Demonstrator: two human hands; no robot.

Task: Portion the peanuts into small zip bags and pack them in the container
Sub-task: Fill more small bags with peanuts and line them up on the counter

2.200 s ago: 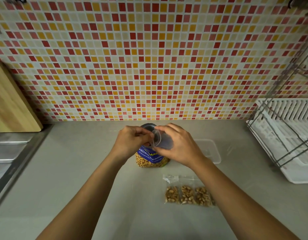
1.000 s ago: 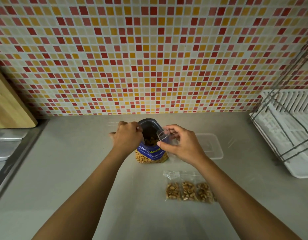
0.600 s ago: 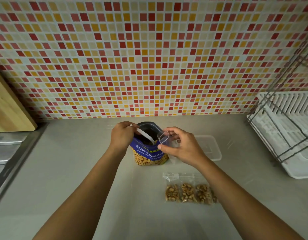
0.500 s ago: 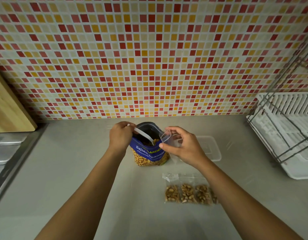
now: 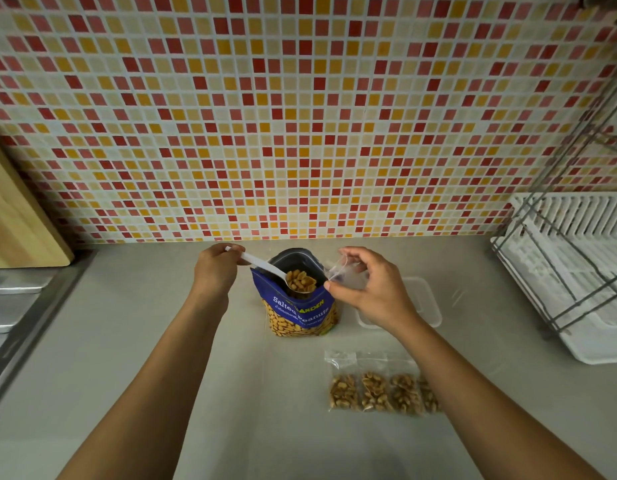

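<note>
Head view: left hand [image 5: 215, 271] is gripping a white spoon [image 5: 262, 266] of peanuts [image 5: 300, 280] over the peanut pouch [image 5: 298, 308]; right hand [image 5: 373, 289] is pinching a small zip bag [image 5: 338, 271] open beside it. If that floppy mouth is sagging, nuts could be spilling onto the counter [image 5: 144, 341].

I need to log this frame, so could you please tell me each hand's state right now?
Left hand: closed, holding the white spoon heaped with peanuts.
Right hand: closed, pinching the clear small zip bag.

mosaic tile wall [image 5: 300, 116], grey counter [image 5: 127, 323]
</note>
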